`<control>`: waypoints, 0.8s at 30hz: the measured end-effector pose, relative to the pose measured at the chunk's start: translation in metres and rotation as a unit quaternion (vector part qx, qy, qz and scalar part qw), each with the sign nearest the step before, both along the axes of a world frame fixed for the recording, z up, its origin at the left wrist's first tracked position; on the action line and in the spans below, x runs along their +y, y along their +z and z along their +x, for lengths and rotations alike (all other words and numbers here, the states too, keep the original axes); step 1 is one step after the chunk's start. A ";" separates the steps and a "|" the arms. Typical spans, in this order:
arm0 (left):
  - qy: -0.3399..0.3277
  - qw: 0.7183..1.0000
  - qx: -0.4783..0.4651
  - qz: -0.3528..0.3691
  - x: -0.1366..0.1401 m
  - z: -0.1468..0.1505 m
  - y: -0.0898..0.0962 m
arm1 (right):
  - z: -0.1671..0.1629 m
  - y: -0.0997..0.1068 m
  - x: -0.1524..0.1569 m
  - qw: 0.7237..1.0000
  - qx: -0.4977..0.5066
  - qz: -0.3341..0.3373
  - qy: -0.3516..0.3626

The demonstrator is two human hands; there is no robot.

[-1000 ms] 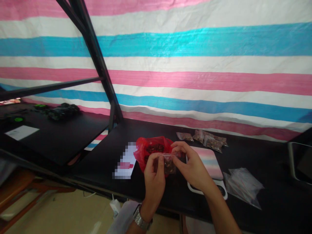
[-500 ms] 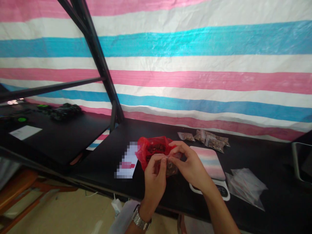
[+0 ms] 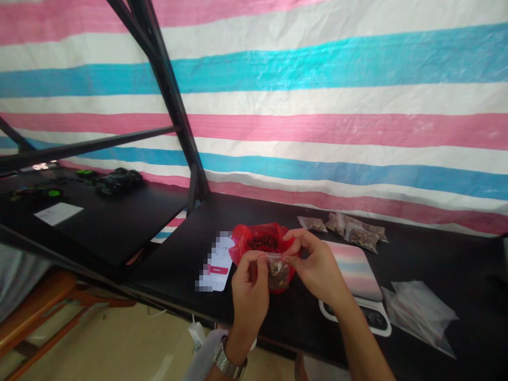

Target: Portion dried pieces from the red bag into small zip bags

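Between my two hands hangs a small clear zip bag (image 3: 278, 274) with brown dried bits in it. My left hand (image 3: 251, 288) pinches its top edge on the left, thumb and fingers together. On the other top corner, my right hand (image 3: 313, 264) grips with thumb and forefinger. Just behind the zip bag stands an opened red plastic bag (image 3: 242, 241) holding dark dried pieces. To the right of my right hand lies a white kitchen scale (image 3: 357, 272) with a shiny top and a dark button panel, partly covered by my forearm.
Several filled zip bags (image 3: 361, 235) lie at the back of the black table (image 3: 174, 270). Flat clear bags (image 3: 423, 312) rest right of the scale. A partly blurred white sheet or screen (image 3: 220, 264) lies left. A black metal frame (image 3: 174, 100) rises behind; a wooden stool (image 3: 35, 312) stands lower left.
The view has swung slightly left, so things sit further right. My hands have spread a little along the zip bag's top, and more of its filled body shows.
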State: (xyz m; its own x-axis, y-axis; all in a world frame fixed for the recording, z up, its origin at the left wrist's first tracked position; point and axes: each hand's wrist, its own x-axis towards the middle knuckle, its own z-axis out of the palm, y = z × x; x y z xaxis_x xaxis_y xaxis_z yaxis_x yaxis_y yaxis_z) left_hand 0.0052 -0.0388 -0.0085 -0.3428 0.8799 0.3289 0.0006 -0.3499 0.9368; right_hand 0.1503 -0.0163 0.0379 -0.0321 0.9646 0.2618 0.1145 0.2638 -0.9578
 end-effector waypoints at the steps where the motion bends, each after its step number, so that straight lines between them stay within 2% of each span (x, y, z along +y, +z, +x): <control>1: 0.002 1.000 0.001 -0.001 0.000 0.000 0.000 | -0.001 0.001 0.000 1.000 0.000 0.001 -0.003; 4: 0.008 1.000 0.009 -0.001 0.000 -0.001 0.000 | -0.002 0.003 0.000 1.000 -0.006 0.029 0.000; 8: -0.001 1.000 0.020 0.002 0.000 -0.004 0.000 | -0.004 0.003 -0.001 0.997 -0.011 0.063 0.048; 15: -0.018 1.000 -0.004 -0.009 -0.001 -0.007 0.001 | -0.006 -0.005 -0.002 0.995 -0.029 0.033 0.091; 24: 0.011 0.999 -0.035 -0.025 0.002 -0.004 -0.002 | -0.003 -0.007 0.000 0.996 -0.022 0.049 0.073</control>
